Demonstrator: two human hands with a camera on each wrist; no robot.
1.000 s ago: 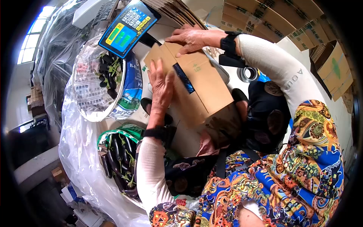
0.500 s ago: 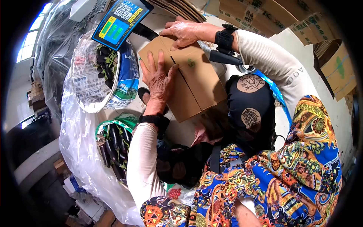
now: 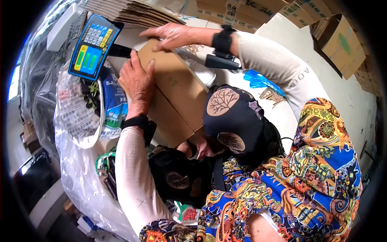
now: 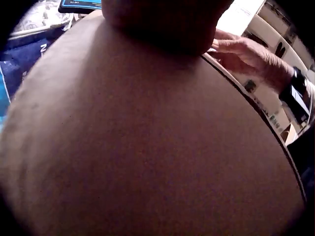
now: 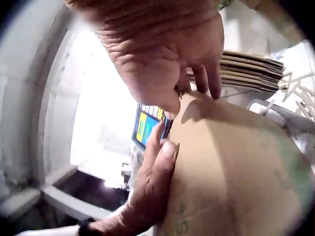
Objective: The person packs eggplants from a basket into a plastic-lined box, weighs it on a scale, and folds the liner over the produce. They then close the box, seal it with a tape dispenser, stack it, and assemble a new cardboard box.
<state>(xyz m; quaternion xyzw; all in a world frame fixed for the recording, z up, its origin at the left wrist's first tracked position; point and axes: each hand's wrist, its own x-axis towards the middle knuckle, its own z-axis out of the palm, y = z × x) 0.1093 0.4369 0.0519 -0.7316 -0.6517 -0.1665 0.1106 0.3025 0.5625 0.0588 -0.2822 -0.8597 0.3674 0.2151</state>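
A brown cardboard box (image 3: 183, 86) lies tilted near the knees, its top flaps meeting along a seam; its face fills the left wrist view. At its left edge, the left hand (image 3: 137, 80) rests with extended fingers, the thumb over the top. The right hand (image 3: 171, 35) spans the far end, fingers stretched out and thumb on the cardboard. Close together at that end, the left hand (image 5: 152, 182) and right hand (image 5: 172, 54) both touch the box (image 5: 221, 162) in the right wrist view. What lies inside the box is hidden.
A scale display (image 3: 90, 48) stands beyond the left hand. Left of the box are a bag of eggplants (image 3: 76, 109) and a partly hidden green-rimmed bag (image 3: 105, 163). Flattened cardboard (image 3: 133, 14) is stacked at the back; a folded carton (image 3: 342, 46) leans at right.
The gap between the flaps, dark blue inside one second ago, has closed. The left hand has slid to the box's far left edge. The right hand's fingers have straightened. The head view has shifted.
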